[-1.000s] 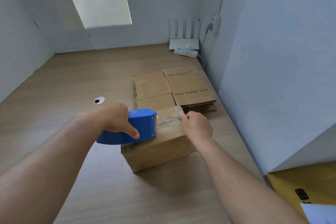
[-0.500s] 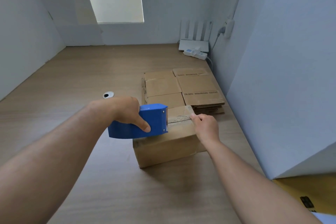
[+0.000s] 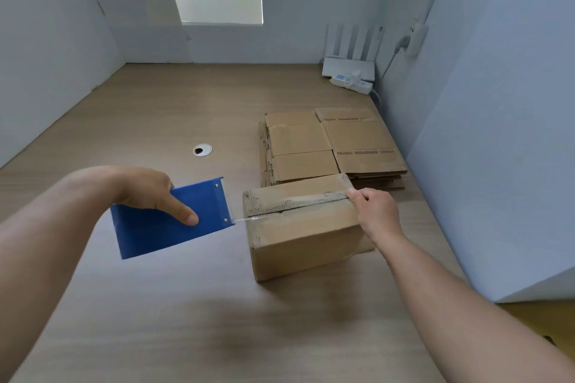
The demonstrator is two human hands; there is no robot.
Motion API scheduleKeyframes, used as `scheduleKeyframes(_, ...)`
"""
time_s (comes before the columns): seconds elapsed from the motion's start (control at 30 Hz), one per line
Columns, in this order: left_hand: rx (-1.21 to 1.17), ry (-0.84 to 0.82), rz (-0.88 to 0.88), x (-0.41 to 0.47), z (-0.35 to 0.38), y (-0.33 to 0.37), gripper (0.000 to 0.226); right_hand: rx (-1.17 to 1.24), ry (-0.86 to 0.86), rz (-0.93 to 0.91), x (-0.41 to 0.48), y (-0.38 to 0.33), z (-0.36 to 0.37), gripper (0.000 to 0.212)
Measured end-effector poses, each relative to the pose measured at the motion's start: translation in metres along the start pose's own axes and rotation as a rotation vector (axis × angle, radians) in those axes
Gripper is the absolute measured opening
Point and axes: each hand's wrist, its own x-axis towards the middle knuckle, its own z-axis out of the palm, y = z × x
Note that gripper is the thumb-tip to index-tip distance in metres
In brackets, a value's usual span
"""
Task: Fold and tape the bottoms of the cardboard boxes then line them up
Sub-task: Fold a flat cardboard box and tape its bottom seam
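Here, clear tape [image 3: 298, 203] spans the brown box [image 3: 303, 239] along its closed seam.

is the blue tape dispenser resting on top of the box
No, the left hand holds the blue tape dispenser beside the box, off its left edge.

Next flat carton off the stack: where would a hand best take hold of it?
Probably the top flat carton by its left edge, coming from the open table side: the layered edges show there, while the wall crowds the right and the assembled box blocks the near edge.
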Motion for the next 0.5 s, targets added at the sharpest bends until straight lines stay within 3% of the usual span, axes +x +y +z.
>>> scheduleKeyframes(0.23, -0.148, -0.115, 0.048, -0.001, 0.011, -0.021, 0.108, 0.001, 0.013, -0.038, -0.001, -0.004, 0.003, 0.043)
scheduleKeyframes(0.5, -0.457, -0.236, 0.187, -0.022, 0.001, -0.036, 0.098, -0.012, -0.006, -0.029, -0.003, -0.008, 0.004, 0.04)
